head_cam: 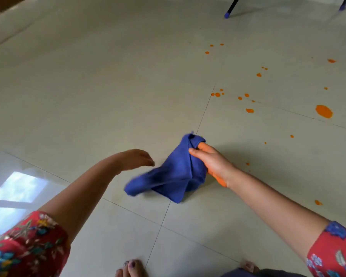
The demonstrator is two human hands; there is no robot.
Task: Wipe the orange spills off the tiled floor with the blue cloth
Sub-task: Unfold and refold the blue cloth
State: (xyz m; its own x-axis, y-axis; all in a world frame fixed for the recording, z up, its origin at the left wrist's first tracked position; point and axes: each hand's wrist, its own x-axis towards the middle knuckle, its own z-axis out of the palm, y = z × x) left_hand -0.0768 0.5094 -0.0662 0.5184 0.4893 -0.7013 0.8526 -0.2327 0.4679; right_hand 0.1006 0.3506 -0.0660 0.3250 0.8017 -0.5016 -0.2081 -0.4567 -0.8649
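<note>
Evidently soft and light, the blue cloth (168, 174) bunches limply in the right hand (212, 160), whose fingers curl round its gathered top, while the left hand (136, 158) hangs loose, holding nothing.

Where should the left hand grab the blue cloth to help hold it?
Probably the loose flap of the blue cloth that trails down toward the left, coming from the left. The right hand already grips the bunched top, and the left hand hangs open just above that free end.
</note>
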